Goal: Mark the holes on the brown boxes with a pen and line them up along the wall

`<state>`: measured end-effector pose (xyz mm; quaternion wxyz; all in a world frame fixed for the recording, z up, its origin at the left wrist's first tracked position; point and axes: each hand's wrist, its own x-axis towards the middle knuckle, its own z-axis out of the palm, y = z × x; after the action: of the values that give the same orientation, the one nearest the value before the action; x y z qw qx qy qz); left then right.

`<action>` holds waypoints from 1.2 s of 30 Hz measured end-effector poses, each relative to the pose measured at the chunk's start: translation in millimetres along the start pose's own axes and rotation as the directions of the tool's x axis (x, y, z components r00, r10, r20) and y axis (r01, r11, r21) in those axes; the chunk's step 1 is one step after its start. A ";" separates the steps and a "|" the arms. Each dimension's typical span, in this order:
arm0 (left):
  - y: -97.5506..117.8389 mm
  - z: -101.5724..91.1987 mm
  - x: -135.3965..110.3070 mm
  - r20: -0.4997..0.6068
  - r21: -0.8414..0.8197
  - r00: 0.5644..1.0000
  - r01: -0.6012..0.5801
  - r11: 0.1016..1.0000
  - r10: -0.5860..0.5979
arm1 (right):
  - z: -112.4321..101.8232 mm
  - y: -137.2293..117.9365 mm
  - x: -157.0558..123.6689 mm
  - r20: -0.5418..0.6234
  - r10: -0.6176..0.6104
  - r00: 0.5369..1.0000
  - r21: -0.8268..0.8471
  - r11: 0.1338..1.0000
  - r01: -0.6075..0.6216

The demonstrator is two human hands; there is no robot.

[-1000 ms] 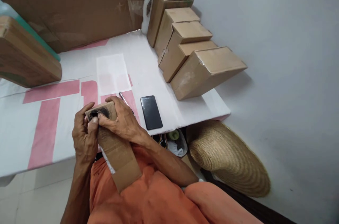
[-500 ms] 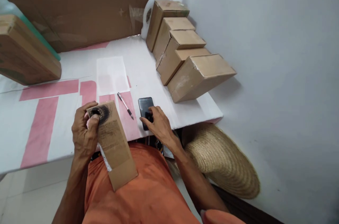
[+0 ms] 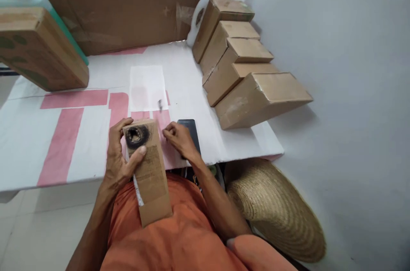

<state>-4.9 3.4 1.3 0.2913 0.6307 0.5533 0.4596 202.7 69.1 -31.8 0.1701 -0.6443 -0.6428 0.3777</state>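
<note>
My left hand (image 3: 118,155) grips a narrow cardboard box (image 3: 152,181), fingers behind its left edge and thumb flat on its front. Near the box's top is a hole ringed with black scribble. The lower end of the box rests against the orange clothing on my lap. Just right of the box, my right hand (image 3: 181,138) is closed in a pinch on a pen (image 3: 160,105), which is smeared by motion and points away from me. Partly under my right hand and wrist lies a black phone (image 3: 192,130) on the table.
A white sheet of paper (image 3: 147,85) lies on the white-and-pink table cover (image 3: 72,138). Several cardboard boxes (image 3: 246,96) stand in a row at right, before a white bottle (image 3: 209,0). Another box (image 3: 60,57) and a green bottle (image 3: 68,30) stand left. A straw hat (image 3: 275,207) is below the right edge.
My right hand has left the phone, moved left and taken hold of the pen. My left thumb has slid from the hole down onto the box's front. The view has shifted left.
</note>
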 end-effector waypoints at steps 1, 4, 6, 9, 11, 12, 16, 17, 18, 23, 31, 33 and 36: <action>-0.8 1.0 0.6 0.032 0.014 0.999 -0.018 1.000 0.018 | -5.4 -1.3 -3.8 -0.084 -0.031 0.996 0.142 0.989 0.042; -0.6 2.8 3.5 0.097 0.055 0.992 -0.083 0.995 0.078 | -20.2 -17.0 -21.8 -0.375 -0.122 0.919 0.593 0.731 0.339; 0.3 1.3 3.9 0.106 0.062 0.989 -0.105 0.993 0.098 | -25.5 -30.4 -36.8 -0.429 -0.201 0.881 0.675 0.578 0.460; -0.2 -5.3 0.2 0.089 0.052 0.994 -0.065 0.997 0.060 | -25.5 -41.5 -57.2 -0.444 -0.254 0.859 0.622 0.603 0.500; -2.0 -10.6 -3.5 0.069 0.044 0.997 -0.028 0.999 0.025 | -23.9 -42.4 -67.0 -0.529 -0.210 0.822 0.591 0.604 0.535; -2.9 -12.7 -4.9 0.060 0.041 0.998 -0.015 0.999 0.013 | -23.5 -42.1 -70.9 -0.559 -0.195 0.806 0.591 0.588 0.552; -3.6 -15.0 -6.1 0.069 0.040 0.998 -0.013 0.999 0.010 | -23.6 -44.4 -80.4 -0.421 -0.351 0.837 0.618 0.564 0.547; -2.8 -14.3 -5.7 0.076 0.041 0.997 -0.021 0.999 0.017 | -22.8 -45.9 -81.3 -0.357 -0.404 0.842 0.614 0.578 0.538; -1.9 -13.3 -5.3 0.080 0.043 0.996 -0.031 0.999 0.027 | -21.4 -47.5 -81.5 -0.311 -0.441 0.842 0.608 0.589 0.532; -0.4 -9.6 -5.3 0.061 0.032 0.996 -0.073 0.997 0.071 | -12.4 -51.6 -76.3 -0.296 -0.454 0.840 0.576 0.617 0.536; -4.7 -6.1 -2.7 0.073 0.028 0.994 -0.083 0.996 0.080 | -12.6 -50.9 -69.4 -0.271 -0.412 0.870 0.574 0.657 0.490; -5.2 -5.2 -3.0 0.066 0.021 0.995 -0.083 0.996 0.081 | -11.2 -48.5 -67.9 -0.284 -0.348 0.893 0.617 0.647 0.448; -5.4 -5.2 -4.0 0.055 0.023 0.996 -0.066 0.998 0.065 | -10.1 -46.7 -66.0 -0.307 -0.266 0.914 0.657 0.635 0.406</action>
<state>-11.7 0.0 -2.3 0.2831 0.6642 0.5298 0.4449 184.5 14.0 25.4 0.5295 -0.4285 -0.5380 0.4965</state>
